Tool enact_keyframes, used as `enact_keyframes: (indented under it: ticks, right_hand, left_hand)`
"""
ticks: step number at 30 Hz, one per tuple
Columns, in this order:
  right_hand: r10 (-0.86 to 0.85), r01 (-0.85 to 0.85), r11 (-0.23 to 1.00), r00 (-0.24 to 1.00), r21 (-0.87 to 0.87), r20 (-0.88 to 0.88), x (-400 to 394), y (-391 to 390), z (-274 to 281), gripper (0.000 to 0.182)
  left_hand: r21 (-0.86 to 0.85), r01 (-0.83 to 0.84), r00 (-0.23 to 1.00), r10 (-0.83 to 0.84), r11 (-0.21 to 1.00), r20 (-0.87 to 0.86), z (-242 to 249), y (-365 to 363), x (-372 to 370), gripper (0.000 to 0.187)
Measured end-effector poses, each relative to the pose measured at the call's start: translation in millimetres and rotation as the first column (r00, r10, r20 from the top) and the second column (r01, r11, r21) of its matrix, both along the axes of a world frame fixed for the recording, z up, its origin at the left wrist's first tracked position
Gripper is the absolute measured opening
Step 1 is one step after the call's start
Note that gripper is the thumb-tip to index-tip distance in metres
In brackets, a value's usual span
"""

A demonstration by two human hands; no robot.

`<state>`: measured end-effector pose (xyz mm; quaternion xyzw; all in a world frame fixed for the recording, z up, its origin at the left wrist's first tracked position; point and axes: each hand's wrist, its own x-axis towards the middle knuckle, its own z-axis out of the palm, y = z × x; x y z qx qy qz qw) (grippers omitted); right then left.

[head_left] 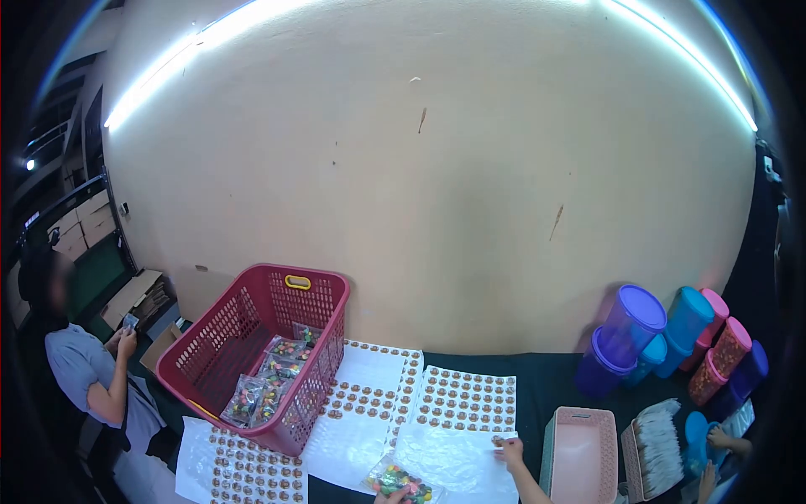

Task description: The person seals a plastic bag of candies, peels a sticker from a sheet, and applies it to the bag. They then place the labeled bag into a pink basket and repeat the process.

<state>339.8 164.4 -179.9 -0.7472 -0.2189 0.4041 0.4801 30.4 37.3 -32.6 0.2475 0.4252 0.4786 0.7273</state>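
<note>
My left hand [392, 496], at the bottom edge of the view, is closed on a clear plastic bag [405, 482] of colourful round sweets; only part of the hand shows. My right hand [510, 454] is over the right edge of a white sticker sheet [462, 449]. Its fingers are pinched on a small round brown sticker [498, 441] at the sheet's edge. Rows of the same stickers cover the upper sheet [467, 398], while the lower part under my hands is mostly bare backing.
A maroon basket [252, 281] with several sweet bags stands left, partly over sticker sheets [252, 470]. Right are a pink basket [585, 416], a basket of white packets [657, 449] and coloured tubs [631, 323]. Another person's hands [719, 438] work far right; a person [101, 378] stands left.
</note>
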Motion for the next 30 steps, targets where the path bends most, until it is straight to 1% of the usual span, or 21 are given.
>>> enact_keyframes:
  ticks: [1,2,4,5,6,7,8,9,10,11,12,13,14,16,17,19,20,22,23,27,30]
  right_hand:
    - [0.035,-0.018,0.998,0.963,0.066,-0.267,-7.0,-7.2,4.0,0.023]
    - [0.129,-0.106,0.987,0.973,0.124,-0.190,-12.8,-18.3,-3.0,0.026]
    - [0.256,-0.242,0.964,0.957,0.114,-0.139,-32.9,-41.0,27.6,0.024]
    - [0.248,-0.234,0.966,0.958,0.106,-0.141,-41.5,-51.7,46.8,0.024]
    - [0.285,-0.225,0.947,0.918,0.230,-0.275,-49.6,-61.7,68.7,0.024]
    - [0.329,-0.192,0.918,0.856,0.347,-0.397,-56.6,-71.5,90.3,0.024]
    - [0.314,-0.181,0.925,0.858,0.333,-0.405,-62.2,-79.2,113.1,0.024]
    - [0.349,-0.190,0.899,0.855,0.394,-0.384,-66.8,-84.9,136.5,0.024]
    - [0.383,-0.200,0.869,0.850,0.453,-0.360,-71.0,-90.0,155.7,0.024]
    - [0.370,-0.190,0.877,0.852,0.440,-0.370,-75.3,-94.8,170.1,0.024]
    - [0.390,-0.193,0.851,0.854,0.488,-0.344,-79.7,-100.1,181.6,0.022]
    - [0.410,-0.197,0.824,0.855,0.532,-0.318,-83.6,-105.7,190.0,0.022]
    - [0.400,-0.190,0.834,0.855,0.518,-0.330,-86.9,-111.6,194.9,0.022]
    - [0.490,-0.271,0.795,0.813,0.542,-0.313,-93.6,-122.4,202.2,0.014]
    - [0.496,-0.276,0.801,0.802,0.531,-0.332,-98.3,-127.9,208.5,0.010]
    - [0.508,-0.292,0.805,0.788,0.516,-0.346,-105.7,-135.4,209.3,0.011]
    - [0.525,-0.313,0.802,0.775,0.508,-0.351,-108.7,-138.7,209.1,0.012]
    - [0.539,-0.329,0.791,0.774,0.516,-0.332,-113.9,-144.9,208.4,0.013]
    - [0.551,-0.345,0.779,0.775,0.524,-0.309,-116.4,-147.4,208.5,0.014]
    - [0.569,-0.373,0.765,0.773,0.524,-0.281,-128.2,-158.6,224.7,0.015]
    - [0.574,-0.364,0.757,0.768,0.543,-0.285,-134.1,-166.0,231.9,0.015]
  left_hand:
    - [0.007,0.009,1.000,-0.009,1.000,-0.017,5.3,0.5,1.4,0.018]
    - [0.005,0.015,1.000,-0.015,1.000,-0.016,6.6,2.0,1.8,0.018]
    - [0.040,0.103,0.994,-0.101,0.994,-0.046,5.6,6.4,3.1,0.020]
    - [0.046,0.111,0.993,-0.109,0.993,-0.046,5.6,7.3,5.3,0.022]
    - [0.034,0.119,0.992,-0.118,0.992,-0.046,3.0,8.4,7.6,0.022]
    - [0.073,0.137,0.989,-0.133,0.988,-0.059,-0.9,8.6,9.8,0.023]
    - [0.110,0.156,0.986,-0.148,0.982,-0.071,-1.5,6.1,11.0,0.025]
    - [0.075,0.217,0.973,-0.209,0.973,-0.095,7.3,5.3,10.8,0.026]
    - [0.058,0.226,0.971,-0.220,0.972,-0.096,4.7,3.2,11.7,0.026]
    - [0.060,0.205,0.969,-0.194,0.977,-0.150,-2.2,3.9,13.1,0.030]
    - [0.061,0.184,0.964,-0.168,0.981,-0.204,-5.9,1.2,13.4,0.038]
    - [0.091,0.254,0.950,-0.231,0.963,-0.212,9.8,-0.6,13.4,0.050]
    - [0.162,0.182,0.976,-0.158,0.970,-0.149,27.2,-8.6,18.8,0.053]
    - [0.224,0.146,0.984,-0.118,0.964,-0.135,23.4,-11.5,20.1,0.054]
    - [0.211,0.148,0.983,-0.120,0.966,-0.138,23.7,-12.0,18.3,0.054]
    - [0.205,0.232,0.962,-0.193,0.951,-0.192,27.5,-11.0,13.8,0.053]
    - [0.201,0.231,0.962,-0.193,0.952,-0.194,27.9,-11.4,12.2,0.053]
    - [0.263,0.251,0.952,-0.189,0.932,-0.240,33.9,-11.6,9.9,0.052]
    - [0.273,0.221,0.960,-0.160,0.936,-0.229,39.1,-13.9,10.7,0.051]
    - [0.233,0.240,0.946,-0.173,0.942,-0.274,44.4,-15.8,7.8,0.050]
    - [0.267,0.210,0.957,-0.141,0.941,-0.255,44.4,-19.3,8.1,0.048]
